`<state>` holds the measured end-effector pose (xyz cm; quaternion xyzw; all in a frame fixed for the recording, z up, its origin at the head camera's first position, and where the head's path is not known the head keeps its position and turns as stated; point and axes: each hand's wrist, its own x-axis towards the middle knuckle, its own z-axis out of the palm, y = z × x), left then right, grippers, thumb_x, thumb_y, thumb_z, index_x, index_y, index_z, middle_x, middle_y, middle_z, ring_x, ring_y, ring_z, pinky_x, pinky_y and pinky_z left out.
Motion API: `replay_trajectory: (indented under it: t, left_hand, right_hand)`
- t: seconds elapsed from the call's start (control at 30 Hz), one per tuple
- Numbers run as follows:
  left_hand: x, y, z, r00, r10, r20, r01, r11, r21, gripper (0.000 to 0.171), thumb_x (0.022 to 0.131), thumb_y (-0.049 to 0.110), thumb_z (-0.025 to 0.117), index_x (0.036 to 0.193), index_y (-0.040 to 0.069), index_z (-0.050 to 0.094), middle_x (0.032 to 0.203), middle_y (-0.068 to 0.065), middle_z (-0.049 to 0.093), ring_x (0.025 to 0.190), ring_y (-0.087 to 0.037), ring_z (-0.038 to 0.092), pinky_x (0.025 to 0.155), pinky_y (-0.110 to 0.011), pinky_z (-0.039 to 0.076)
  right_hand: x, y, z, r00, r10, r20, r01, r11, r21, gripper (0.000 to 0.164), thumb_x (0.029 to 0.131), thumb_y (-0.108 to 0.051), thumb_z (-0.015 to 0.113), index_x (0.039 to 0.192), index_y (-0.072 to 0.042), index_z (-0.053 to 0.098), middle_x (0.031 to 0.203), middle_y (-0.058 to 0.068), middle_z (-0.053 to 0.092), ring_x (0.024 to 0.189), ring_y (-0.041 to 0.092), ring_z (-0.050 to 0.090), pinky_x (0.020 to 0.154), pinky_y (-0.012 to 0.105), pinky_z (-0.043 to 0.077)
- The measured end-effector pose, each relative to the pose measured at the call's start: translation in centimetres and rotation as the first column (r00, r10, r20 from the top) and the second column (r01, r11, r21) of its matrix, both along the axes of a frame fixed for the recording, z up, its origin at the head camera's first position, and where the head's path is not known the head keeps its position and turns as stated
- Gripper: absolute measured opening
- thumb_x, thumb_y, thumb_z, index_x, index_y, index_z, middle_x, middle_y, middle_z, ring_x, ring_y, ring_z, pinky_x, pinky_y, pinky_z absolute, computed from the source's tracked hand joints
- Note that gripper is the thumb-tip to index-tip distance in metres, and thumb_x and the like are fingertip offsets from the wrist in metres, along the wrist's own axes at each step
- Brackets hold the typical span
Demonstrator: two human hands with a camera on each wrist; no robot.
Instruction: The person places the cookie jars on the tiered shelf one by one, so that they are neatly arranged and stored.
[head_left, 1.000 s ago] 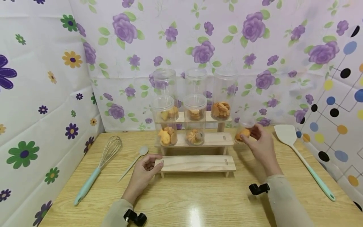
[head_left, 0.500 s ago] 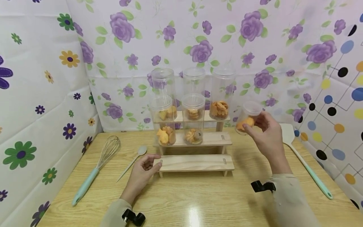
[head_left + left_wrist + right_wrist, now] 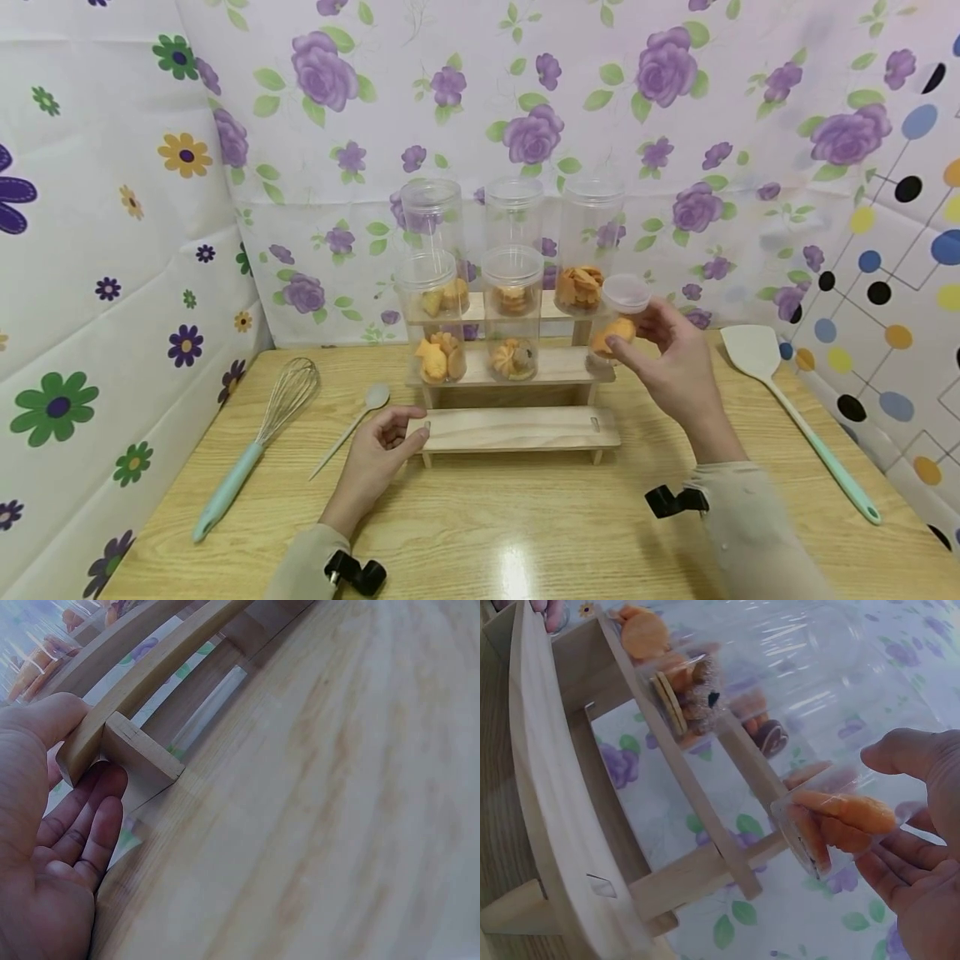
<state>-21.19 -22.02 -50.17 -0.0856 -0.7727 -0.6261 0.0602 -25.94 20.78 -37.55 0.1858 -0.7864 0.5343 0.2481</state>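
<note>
In the head view, my right hand (image 3: 678, 367) grips a clear lidded jar (image 3: 626, 295) of orange cookies, with its base by the right end of the middle shelf (image 3: 566, 364). The right wrist view has thumb and fingers around this jar (image 3: 840, 825), its base apart from the wood. My left hand (image 3: 375, 454) pinches the left end of the lowest step of a three-tier wooden stand (image 3: 513, 429). From the left wrist, the thumb lies over the board end (image 3: 82, 746) and curled fingers (image 3: 101, 832) sit below it.
Two cookie jars (image 3: 512, 312) stand on the middle shelf, three taller-set ones (image 3: 592, 242) behind on the top shelf. A whisk (image 3: 262, 446) and a small spoon (image 3: 360, 421) lie left, a turner (image 3: 798, 417) right. Patterned cloth (image 3: 540, 83) hangs behind.
My right hand has lifted the jar off the table at the right and carried it leftward to the middle shelf's right end. The left hand stays at the lowest step.
</note>
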Motion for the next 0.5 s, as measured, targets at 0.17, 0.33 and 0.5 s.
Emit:
replay_trajectory:
  t: [0.17,0.33,0.5]
  left_hand:
    - [0.0,0.0,0.1,1.0,0.0,0.002,0.0,1.0,0.001,0.028,0.104,0.018,0.083,0.131,0.012,0.077,0.11,-0.014,0.071,0.09,-0.017,0.064,0.078,-0.024,0.054]
    - [0.0,0.0,0.1,1.0,0.005,0.0,-0.005,1.0,0.0,0.028,0.103,0.018,0.084,0.13,0.012,0.077,0.109,-0.014,0.071,0.089,-0.017,0.064,0.078,-0.024,0.054]
    - [0.0,0.1,0.1,1.0,0.008,0.006,-0.008,1.0,0.007,0.029,0.103,0.017,0.084,0.13,0.011,0.077,0.109,-0.013,0.071,0.09,-0.018,0.064,0.078,-0.024,0.054]
  right_hand:
    - [-0.2,-0.5,-0.6,1.0,0.002,0.017,-0.003,1.0,0.02,0.055,0.099,-0.01,0.087,0.148,-0.001,0.064,0.137,0.011,0.069,0.121,0.011,0.068,0.105,0.017,0.053]
    - [-0.5,-1.0,-1.2,0.999,0.026,0.029,-0.027,1.0,0.014,0.055,0.099,-0.008,0.087,0.148,0.001,0.064,0.137,0.014,0.07,0.12,0.013,0.068,0.105,0.017,0.053]
    - [-0.8,-1.4,-1.6,0.998,0.041,0.037,-0.041,0.999,0.002,0.055,0.097,-0.008,0.089,0.146,0.002,0.065,0.134,0.02,0.072,0.118,0.018,0.07,0.104,0.017,0.054]
